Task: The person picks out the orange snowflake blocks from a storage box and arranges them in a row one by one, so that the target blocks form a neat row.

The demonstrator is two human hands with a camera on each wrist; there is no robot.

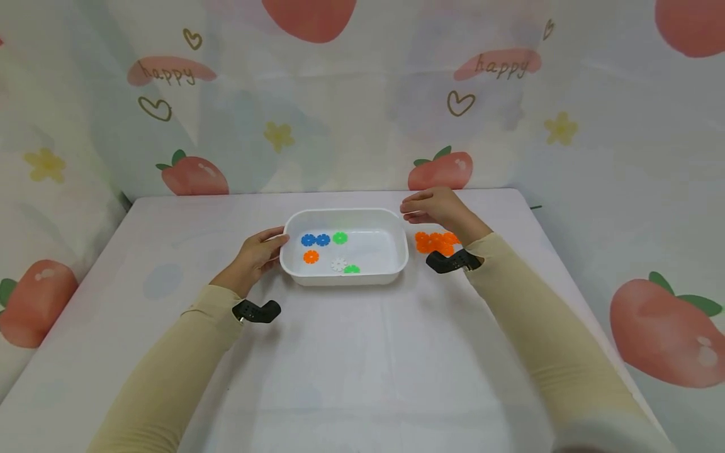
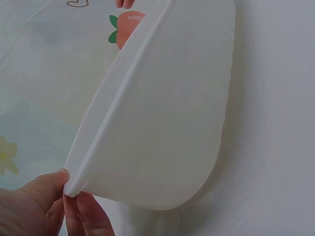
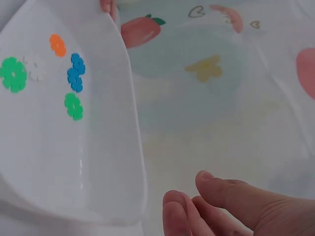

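Observation:
My left hand [image 1: 253,257] pinches the left end of a white plastic tray [image 1: 345,280], thumb on top of the rim and fingers underneath, as the left wrist view shows up close. Inside the tray lie two blue flower-shaped discs [image 1: 315,240], a green disc [image 1: 340,238], another green disc [image 1: 352,268], an orange disc [image 1: 311,257] and a white disc [image 1: 338,264]. Just beyond the tray's right end hovers my right hand [image 1: 438,207], thumb and fingers apart with nothing between them. Near it, a cluster of orange discs [image 1: 436,243] sits on the table, partly behind the wrist.
A white cloth covers the table [image 1: 340,365]. Behind it hangs a printed curtain [image 1: 351,94] with peaches, hearts and yellow flowers, which continues along both sides. Each wrist carries a black camera mount [image 1: 257,311].

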